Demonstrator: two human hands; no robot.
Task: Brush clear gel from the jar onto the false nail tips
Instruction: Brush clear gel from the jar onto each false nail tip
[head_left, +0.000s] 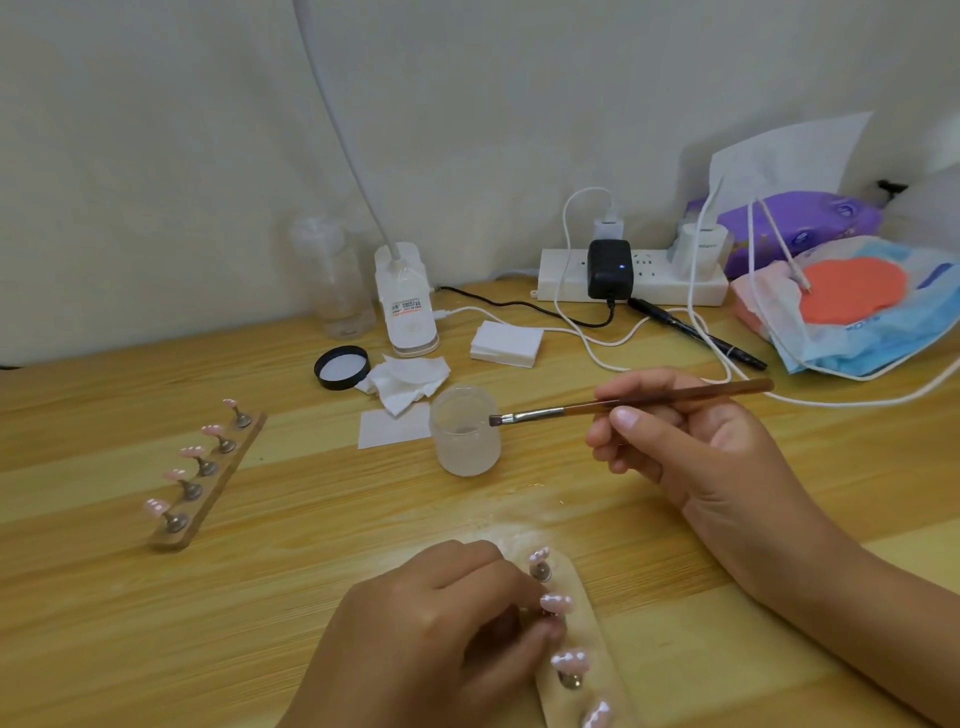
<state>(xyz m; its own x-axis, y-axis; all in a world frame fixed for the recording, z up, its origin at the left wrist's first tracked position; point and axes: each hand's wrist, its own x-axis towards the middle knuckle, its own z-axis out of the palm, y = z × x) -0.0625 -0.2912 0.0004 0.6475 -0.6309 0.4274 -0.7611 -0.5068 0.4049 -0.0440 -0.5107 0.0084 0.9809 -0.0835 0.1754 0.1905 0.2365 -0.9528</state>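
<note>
Nail tips (557, 604): 9; jar (466, 431): 1

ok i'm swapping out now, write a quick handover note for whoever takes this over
Right hand: holds the brush in a pencil grip, bristles at the rim of the open gel jar.
Left hand: fingers pinch the stem under one nail tip on the near holder strip, steadying it.
Second strip of five pink tips sits to the left, untouched by either hand.
Jar lid lies off, behind the jar by the tissue.
Done: jar opened, brush at the gel. Which tips are already coated cannot be told.
Left: brush the held tip, then the rest.
</note>
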